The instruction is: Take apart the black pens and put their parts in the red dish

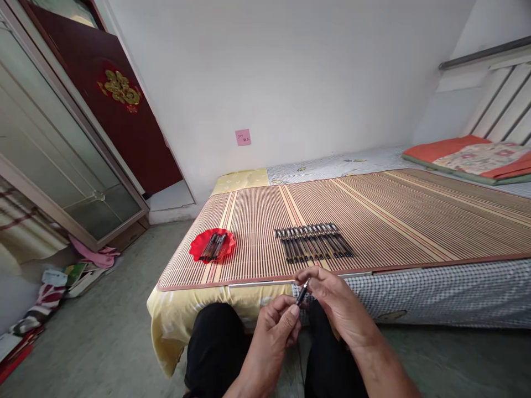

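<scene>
A striped mat [254,221] lies ahead, pen row [313,243] at twelve o'clock. My left hand [277,327] grips one pen [302,294] angled toward one o'clock; my right hand [337,304] is at its upper end, whether pinching, I can't tell.

pink note [243,137] on white wall [298,77]

Pens [314,243], red dish [196,244] on mat [253,232]
</scene>
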`<state>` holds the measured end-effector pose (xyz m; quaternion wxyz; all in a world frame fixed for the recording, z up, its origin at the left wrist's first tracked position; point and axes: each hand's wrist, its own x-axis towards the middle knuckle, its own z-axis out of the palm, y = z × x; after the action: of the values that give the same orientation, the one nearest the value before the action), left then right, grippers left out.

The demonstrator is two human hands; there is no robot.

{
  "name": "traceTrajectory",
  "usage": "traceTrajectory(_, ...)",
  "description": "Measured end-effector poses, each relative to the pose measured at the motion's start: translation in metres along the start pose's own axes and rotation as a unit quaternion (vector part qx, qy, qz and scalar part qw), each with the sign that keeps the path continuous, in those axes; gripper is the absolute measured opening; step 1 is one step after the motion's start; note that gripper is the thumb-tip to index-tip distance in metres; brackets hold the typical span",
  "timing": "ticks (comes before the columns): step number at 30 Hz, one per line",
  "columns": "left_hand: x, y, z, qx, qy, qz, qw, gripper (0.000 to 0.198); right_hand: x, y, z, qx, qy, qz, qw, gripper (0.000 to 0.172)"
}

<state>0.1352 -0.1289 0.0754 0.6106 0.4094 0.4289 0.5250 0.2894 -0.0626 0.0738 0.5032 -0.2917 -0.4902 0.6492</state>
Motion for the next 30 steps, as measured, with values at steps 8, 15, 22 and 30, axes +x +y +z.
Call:
traceTrajectory(8, 0.002, -0.003, 0.001, -0.005, -0.001, -0.003, 1.0, 0.047, 0.002, 0.0, -0.001, -0.022, 0.005, -0.024, 0.999, 0.027)
traceTrajectory(15, 0.004, -0.003, -0.001, -0.014, 0.003, -0.005, 1.0, 0.047, 0.005, 0.001, -0.002, -0.024, -0.015, -0.007, 1.0, 0.031)
traceTrajectory(22, 0.009, 0.003, -0.001, -0.017, 0.011, -0.006, 1.0, 0.049, 0.012, -0.003, 0.006, -0.031, 0.004, -0.008, 0.999, 0.029)
traceTrajectory(30, 0.015, 0.008, -0.004, -0.045, 0.013, -0.007, 0.999, 0.048, 0.022, -0.006, 0.004, -0.06, -0.005, -0.011, 0.998, 0.027)
